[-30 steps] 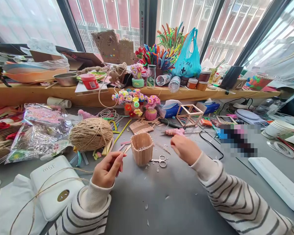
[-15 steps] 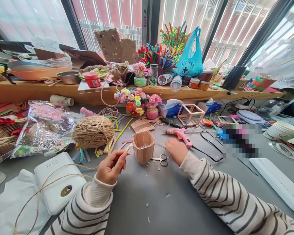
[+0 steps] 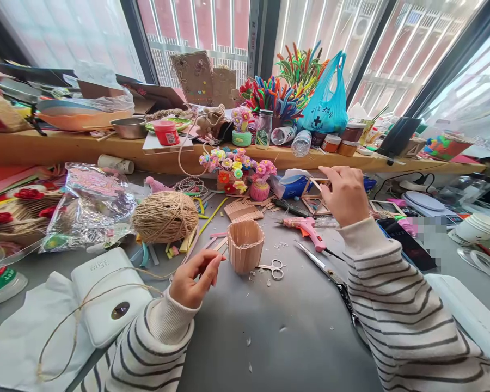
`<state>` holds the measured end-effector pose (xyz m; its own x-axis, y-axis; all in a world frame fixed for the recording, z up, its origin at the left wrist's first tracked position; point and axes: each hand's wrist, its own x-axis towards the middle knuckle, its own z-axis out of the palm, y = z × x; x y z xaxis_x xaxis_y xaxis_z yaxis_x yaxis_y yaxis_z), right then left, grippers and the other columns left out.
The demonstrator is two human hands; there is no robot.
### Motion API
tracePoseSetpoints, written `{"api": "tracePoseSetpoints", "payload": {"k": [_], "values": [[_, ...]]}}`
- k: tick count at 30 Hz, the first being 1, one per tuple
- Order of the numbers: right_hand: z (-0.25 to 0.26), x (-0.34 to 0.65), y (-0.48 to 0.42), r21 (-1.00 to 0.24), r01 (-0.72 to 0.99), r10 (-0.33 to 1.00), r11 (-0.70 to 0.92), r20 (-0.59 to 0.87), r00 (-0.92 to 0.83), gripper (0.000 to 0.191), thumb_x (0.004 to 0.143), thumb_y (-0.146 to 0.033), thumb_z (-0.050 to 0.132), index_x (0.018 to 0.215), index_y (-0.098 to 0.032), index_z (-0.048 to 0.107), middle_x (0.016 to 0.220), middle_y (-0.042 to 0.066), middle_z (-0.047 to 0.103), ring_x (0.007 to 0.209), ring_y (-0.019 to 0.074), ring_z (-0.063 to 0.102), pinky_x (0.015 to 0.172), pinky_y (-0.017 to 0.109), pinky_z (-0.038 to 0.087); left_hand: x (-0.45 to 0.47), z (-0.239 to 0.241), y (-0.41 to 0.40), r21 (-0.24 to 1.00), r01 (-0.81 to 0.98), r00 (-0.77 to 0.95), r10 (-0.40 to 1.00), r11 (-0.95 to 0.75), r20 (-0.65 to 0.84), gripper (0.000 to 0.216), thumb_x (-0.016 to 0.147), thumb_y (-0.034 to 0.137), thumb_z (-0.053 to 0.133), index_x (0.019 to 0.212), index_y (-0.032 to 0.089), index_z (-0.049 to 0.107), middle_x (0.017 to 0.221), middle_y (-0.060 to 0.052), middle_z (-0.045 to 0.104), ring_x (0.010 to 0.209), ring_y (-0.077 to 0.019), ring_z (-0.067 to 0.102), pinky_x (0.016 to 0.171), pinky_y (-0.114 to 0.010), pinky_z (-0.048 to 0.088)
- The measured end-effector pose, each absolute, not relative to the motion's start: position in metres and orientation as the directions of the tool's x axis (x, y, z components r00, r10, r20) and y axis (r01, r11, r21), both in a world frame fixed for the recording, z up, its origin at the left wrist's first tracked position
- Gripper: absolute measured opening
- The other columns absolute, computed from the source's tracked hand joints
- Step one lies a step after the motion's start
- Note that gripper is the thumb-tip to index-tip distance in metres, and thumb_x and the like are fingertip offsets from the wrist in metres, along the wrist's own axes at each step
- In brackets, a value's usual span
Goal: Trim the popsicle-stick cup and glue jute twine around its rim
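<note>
The left hand hovers low over the grey counter, just left of the stick cup. Its fingers are curled and its fingertips pinched on a thin pale stick, most of it hidden inside the grip. The stick cup, a small pot walled with upright craft sticks, stands upright and open-mouthed, touched by neither hand; its inside is in shadow.

The right hand is raised beyond and right of the stick cup, in front of the wooden cube frame, whose right half it covers. Its fingers are bent and thumb and forefinger nearly meet; whether they grip anything cannot be told.

Small scissors lie just right of the stick cup. Further right lies a pink glue gun, and a long pair of scissors runs under the striped sleeve, handles hidden. A twine ball sits left of the stick cup. Part of the counter far right of the cup is blurred out.
</note>
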<state>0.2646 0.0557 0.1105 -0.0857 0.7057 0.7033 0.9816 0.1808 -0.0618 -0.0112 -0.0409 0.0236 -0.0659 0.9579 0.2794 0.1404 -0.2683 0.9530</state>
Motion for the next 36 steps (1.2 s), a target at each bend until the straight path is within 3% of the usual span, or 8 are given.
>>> {"api": "tracePoseSetpoints", "payload": {"k": [5,9,11,16,21,25,29,36], "values": [[0.11,0.211,0.016,-0.328,0.581,0.661,0.745,0.479,-0.577,0.038,0.078,-0.036,0.057,0.112,-0.018,0.054,0.109,0.009,0.059,0.101,0.0192,0.05,0.087,0.035,0.041,-0.008,0.039,-0.051,0.918,0.238,0.067,0.948,-0.318,0.311,0.018,0.078,0.029,0.05,0.073,0.015,0.061,0.043,0.007,0.04,0.038,-0.0049,0.035,0.041,-0.019,0.029],[0.112,0.177,-0.014,-0.379,0.348,0.474,0.858,0.319,-0.821,0.053,0.074,-0.03,0.064,0.119,-0.011,0.047,0.113,0.011,0.056,0.106,0.0176,0.047,0.091,0.03,0.038,-0.004,0.049,-0.066,0.888,0.306,0.138,0.939,-0.344,0.317,0.018,0.078,0.029,0.051,0.071,0.016,0.061,0.047,0.005,0.045,0.041,-0.0054,0.036,0.041,-0.02,0.028],[0.111,0.173,-0.02,-0.401,0.369,0.479,0.839,0.222,-0.849,0.034,0.077,-0.025,0.06,0.108,-0.011,0.055,0.094,0.008,0.063,0.089,0.0154,0.054,0.08,0.027,0.043,-0.004,0.052,-0.074,0.904,0.28,0.111,0.947,-0.322,0.303,0.018,0.078,0.031,0.051,0.071,0.017,0.062,0.048,0.004,0.046,0.04,-0.0056,0.035,0.038,-0.02,0.025],[0.101,0.204,-0.012,-0.432,0.42,0.556,0.798,0.26,-0.79,0.021,0.085,-0.025,0.048,0.078,-0.016,0.066,0.066,0.002,0.062,0.062,0.0091,0.054,0.058,0.019,0.042,-0.024,0.067,-0.083,0.963,-0.053,-0.146,0.956,-0.264,0.254,0.018,0.078,0.04,0.055,0.074,0.024,0.06,0.041,0.007,0.035,0.037,-0.0054,0.029,0.036,-0.02,0.02],[0.081,0.28,0.009,-0.304,0.832,0.829,0.463,0.482,-0.285,0.026,0.085,-0.025,0.043,0.081,-0.017,0.068,0.075,0.007,0.066,0.071,0.0168,0.059,0.067,0.03,0.046,-0.069,0.083,-0.072,0.783,-0.519,-0.15,0.939,-0.342,0.311,0.022,0.066,0.034,0.069,0.056,0.026,0.051,0.042,0.009,0.025,0.028,-0.0036,0.011,0.025,-0.022,0.02],[0.082,0.299,0.002,-0.173,0.978,0.676,0.116,0.736,0.05,0.026,0.082,-0.033,0.048,0.09,-0.016,0.066,0.102,0.014,0.059,0.097,0.0284,0.053,0.087,0.048,0.038,-0.05,0.077,-0.066,0.878,-0.118,-0.123,0.884,-0.465,0.451,0.017,0.075,0.037,0.06,0.062,0.025,0.059,0.04,0.007,0.04,0.033,-0.006,0.037,0.03,-0.02,0.032],[0.091,0.25,-0.027,-0.521,0.622,0.785,0.584,0.558,-0.269,0.032,0.078,-0.043,0.055,0.101,-0.021,0.06,0.09,0.007,0.061,0.078,0.0169,0.058,0.066,0.03,0.049,0.007,0.067,-0.062,0.75,0.298,0.255,0.807,-0.59,0.533,0.013,0.081,0.022,0.05,0.076,0.018,0.062,0.055,0.001,0.059,0.042,-0.0067,0.048,0.039,-0.019,0.037],[0.091,0.195,-0.032,-0.704,0.273,0.706,0.655,0.443,-0.553,0.011,0.081,-0.024,0.055,0.077,-0.017,0.063,0.067,0.001,0.063,0.06,0.008,0.054,0.056,0.019,0.045,0.012,0.076,-0.053,0.494,0.519,0.415,0.71,-0.698,0.568,0.013,0.081,0.02,0.05,0.078,0.018,0.062,0.063,0.001,0.063,0.055,-0.0077,0.056,0.052,-0.016,0.04]]}}
